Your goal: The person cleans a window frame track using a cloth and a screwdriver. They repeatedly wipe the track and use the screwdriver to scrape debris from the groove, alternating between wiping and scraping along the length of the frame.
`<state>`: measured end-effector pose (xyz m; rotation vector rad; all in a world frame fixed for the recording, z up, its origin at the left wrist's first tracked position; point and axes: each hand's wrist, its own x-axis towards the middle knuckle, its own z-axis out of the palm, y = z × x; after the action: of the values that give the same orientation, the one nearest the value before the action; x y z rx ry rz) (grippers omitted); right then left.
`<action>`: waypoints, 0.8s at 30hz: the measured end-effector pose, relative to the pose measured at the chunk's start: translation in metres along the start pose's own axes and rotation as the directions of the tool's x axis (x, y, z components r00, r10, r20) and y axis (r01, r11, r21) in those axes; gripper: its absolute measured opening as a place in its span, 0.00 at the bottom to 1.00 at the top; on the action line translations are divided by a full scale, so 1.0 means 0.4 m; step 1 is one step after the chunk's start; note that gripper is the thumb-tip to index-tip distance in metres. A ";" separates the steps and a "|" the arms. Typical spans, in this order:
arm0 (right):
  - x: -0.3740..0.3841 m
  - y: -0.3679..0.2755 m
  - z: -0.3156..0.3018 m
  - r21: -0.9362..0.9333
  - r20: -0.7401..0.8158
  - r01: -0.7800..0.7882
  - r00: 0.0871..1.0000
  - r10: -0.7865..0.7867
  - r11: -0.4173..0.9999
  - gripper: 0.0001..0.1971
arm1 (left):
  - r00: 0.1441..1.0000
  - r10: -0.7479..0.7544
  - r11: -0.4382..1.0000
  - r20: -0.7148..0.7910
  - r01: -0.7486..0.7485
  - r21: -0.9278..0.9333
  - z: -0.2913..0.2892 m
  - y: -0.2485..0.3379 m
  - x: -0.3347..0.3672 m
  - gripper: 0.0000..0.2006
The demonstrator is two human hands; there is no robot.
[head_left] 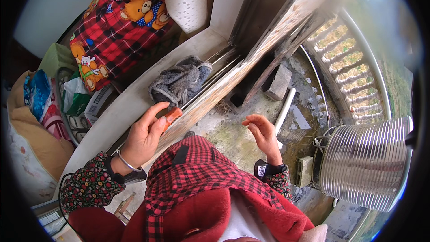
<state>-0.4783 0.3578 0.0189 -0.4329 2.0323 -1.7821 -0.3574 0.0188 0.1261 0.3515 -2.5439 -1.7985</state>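
Observation:
My left hand [142, 138] is closed on a small orange-red block [172, 115], pinched between thumb and fingers above the window sill [127, 103]. The block's exact kind cannot be made out. Just beyond it, a crumpled grey cloth [179, 80] lies on the sill beside the metal window tracks [215, 69]. Over the balcony side, my right hand [264, 135] hangs with its fingers loosely bent and somewhat apart. Nothing shows in it, and it touches nothing.
Right of me stands a large ribbed metal drum [363, 163], with a concrete block [304, 171] beside it. A white pipe [285, 111] and another block [278, 83] lie on the stained floor. Beyond is a balustrade [349, 69]. Indoors, a plaid bear-print cloth [121, 31] is near bags.

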 end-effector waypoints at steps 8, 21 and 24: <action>-0.049 0.012 -0.039 -0.025 -0.089 -0.038 0.995 0.035 0.999 0.11 | 0.995 0.098 0.995 -0.014 -0.097 0.031 0.035 -0.003 0.075 0.16; -0.057 0.009 -0.037 -0.028 -0.119 -0.018 0.993 0.015 0.999 0.11 | 0.994 0.104 0.990 0.030 -0.101 -0.096 0.057 -0.032 0.135 0.12; -0.046 0.002 -0.023 -0.025 -0.101 -0.014 0.995 0.011 1.000 0.11 | 0.983 0.176 0.973 0.047 -0.167 -0.157 0.055 -0.039 0.135 0.11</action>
<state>-0.4669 0.3748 0.0207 -0.3433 2.1228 -1.8060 -0.4102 0.0244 0.0973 0.0726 -2.3691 -1.9488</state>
